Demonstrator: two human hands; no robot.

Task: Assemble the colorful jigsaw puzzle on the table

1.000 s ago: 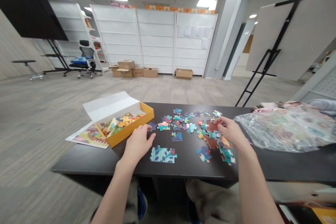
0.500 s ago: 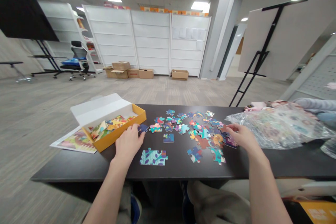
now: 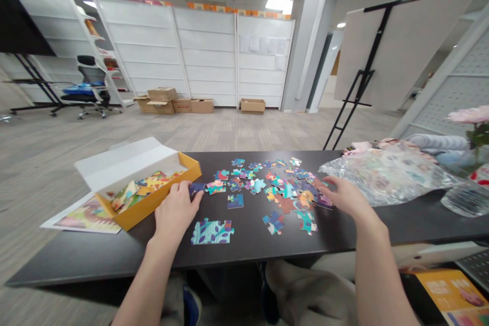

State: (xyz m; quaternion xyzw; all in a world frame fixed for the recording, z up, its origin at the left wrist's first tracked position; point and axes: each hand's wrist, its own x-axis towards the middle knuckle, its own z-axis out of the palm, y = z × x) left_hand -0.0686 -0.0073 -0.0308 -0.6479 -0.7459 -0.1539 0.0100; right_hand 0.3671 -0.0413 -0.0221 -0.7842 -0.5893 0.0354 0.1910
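Beside the yellow box, my left hand (image 3: 178,210) rests with curled fingers and thumb closed at a dark blue puzzle piece (image 3: 196,189). My right hand (image 3: 346,196) is at the right edge of the spread of loose pieces, its thumb and forefinger closed around a reddish-brown puzzle piece (image 3: 318,184), partly hidden by the fingers. Between the hands lie many colourful puzzle pieces (image 3: 286,191), some overlapping. Nearer to me, a joined turquoise leaf-patterned section (image 3: 212,232) lies flat. A blue piece (image 3: 236,201) sits apart in the middle.
An open yellow box (image 3: 143,211) with more pieces stands on the left, over a printed picture sheet (image 3: 86,216). A clear plastic bag (image 3: 385,183) covers the right of the black table (image 3: 244,249). An easel board (image 3: 405,51) stands behind on the right.
The view has turned slightly to the right, so everything sits further left in it. Both hands keep about the same places among the pieces.
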